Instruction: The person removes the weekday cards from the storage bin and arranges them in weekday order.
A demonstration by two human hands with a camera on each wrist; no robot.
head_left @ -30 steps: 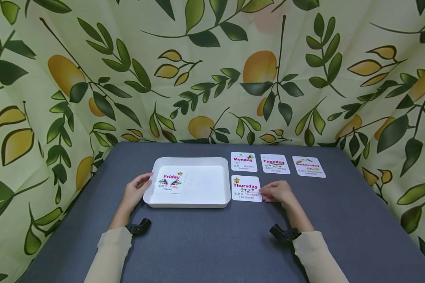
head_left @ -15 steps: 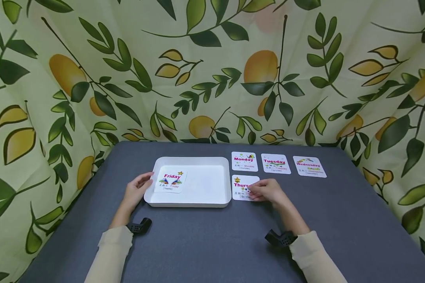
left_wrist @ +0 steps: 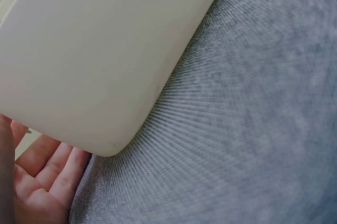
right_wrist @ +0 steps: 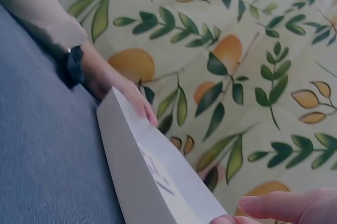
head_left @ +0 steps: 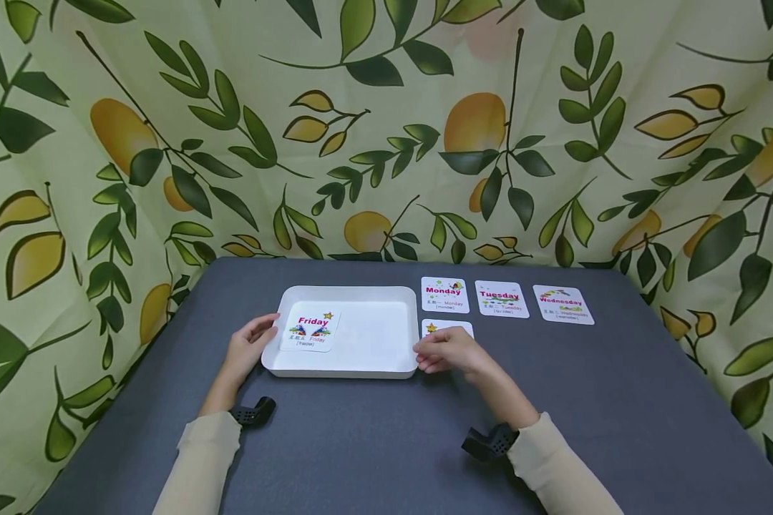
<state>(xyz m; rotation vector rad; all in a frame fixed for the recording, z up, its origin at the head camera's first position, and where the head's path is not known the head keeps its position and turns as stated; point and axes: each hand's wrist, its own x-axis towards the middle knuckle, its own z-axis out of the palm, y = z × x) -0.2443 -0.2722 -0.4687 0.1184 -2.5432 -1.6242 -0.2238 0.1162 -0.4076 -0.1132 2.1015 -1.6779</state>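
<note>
A white tray [head_left: 373,332] lies on the dark grey tabletop in the head view, with a Friday flash card [head_left: 309,330] inside its left half. My left hand [head_left: 248,348] rests at the tray's left end; the fingertips touch the rim, and in the left wrist view the fingers [left_wrist: 55,168] pass behind the end wall. My right hand [head_left: 451,352] is at the tray's right end, fingers loosely bent, tips right at the rim. Beneath and behind this hand lies the Thursday card [head_left: 447,327], its lower part hidden. The right wrist view shows a finger [right_wrist: 271,204] over the rim.
Monday [head_left: 444,295], Tuesday [head_left: 502,299] and Wednesday [head_left: 563,305] cards lie in a row at the back right of the table [head_left: 361,443]. A leaf-patterned cloth [head_left: 386,143] hangs behind. Each wrist wears a black camera [head_left: 254,413].
My right hand has moved left from the Thursday card's right edge, across the card, to the tray's right rim. The left hand and the tray stay in place.
</note>
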